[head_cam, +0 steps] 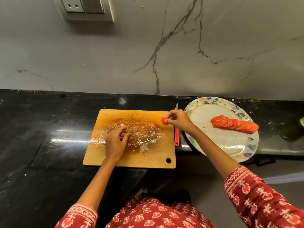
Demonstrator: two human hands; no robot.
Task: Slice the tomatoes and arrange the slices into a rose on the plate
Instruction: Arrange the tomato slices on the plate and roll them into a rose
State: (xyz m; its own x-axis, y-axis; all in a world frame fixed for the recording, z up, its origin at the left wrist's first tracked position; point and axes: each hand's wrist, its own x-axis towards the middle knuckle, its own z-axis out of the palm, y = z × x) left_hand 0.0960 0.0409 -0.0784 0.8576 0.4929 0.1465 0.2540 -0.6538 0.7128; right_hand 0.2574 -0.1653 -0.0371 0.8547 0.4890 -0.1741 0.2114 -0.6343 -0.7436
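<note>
A black worktop (41,129) is running under a grey marbled wall (164,55) that is carrying a switch plate (85,7) at about eleven o'clock of the view. Near the middle, a wooden cutting board (148,155) is lying flat, its surface wet with juice and seeds, and a hanging hole (168,160) is showing at its five o'clock corner. The left hand (116,142) is resting on the wet part of the board with its fingers curled in over small bits of tomato; whether it is actually gripping any of them cannot be told, as the fingertips are blurred. At the board's two o'clock edge, the right hand (178,120) is pinching a single tomato slice (164,121) between thumb and fingertips, holding it just above the wood. A knife (176,135) with a red handle is lying on the worktop just beside the board, between board and plate, its blade pointing toward twelve o'clock and partly hidden behind the right wrist. At three o'clock of the board, a patterned paper plate (246,150) is sitting with its near edge hanging over the worktop's front. On it, a row of overlapping tomato slices (235,124) is lying in a line. Red printed sleeves (263,199) are covering both arms.
</note>
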